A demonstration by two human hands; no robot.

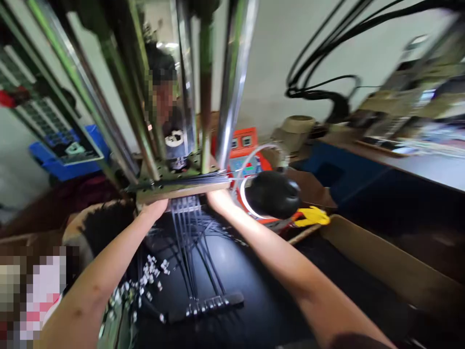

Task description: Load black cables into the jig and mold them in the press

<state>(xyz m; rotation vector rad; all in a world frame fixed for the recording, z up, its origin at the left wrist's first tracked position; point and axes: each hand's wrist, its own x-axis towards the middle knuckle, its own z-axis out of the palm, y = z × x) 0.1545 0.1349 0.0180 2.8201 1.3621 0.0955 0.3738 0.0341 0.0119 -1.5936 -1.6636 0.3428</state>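
Forearms (90,286) reach up to a wooden strip (183,192) with thin black cords (189,232) hanging below it; left hand (154,209) and right hand (220,198) meet its lower edge, fingers hidden, so I can't tell the grip. Cords look light and floppy; I'd take the stiffer strip at its ends

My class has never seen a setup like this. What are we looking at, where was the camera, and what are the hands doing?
This view comes from one camera worn on a person's head, looking down at their own arms. Their left hand and right hand reach a tan bar at the foot of a machine's chrome columns. Whether they grip it is hard to tell. Black wires run down from the bar to a black connector strip on a black table, with small silvery pieces scattered nearby. Another person stands beyond the columns.
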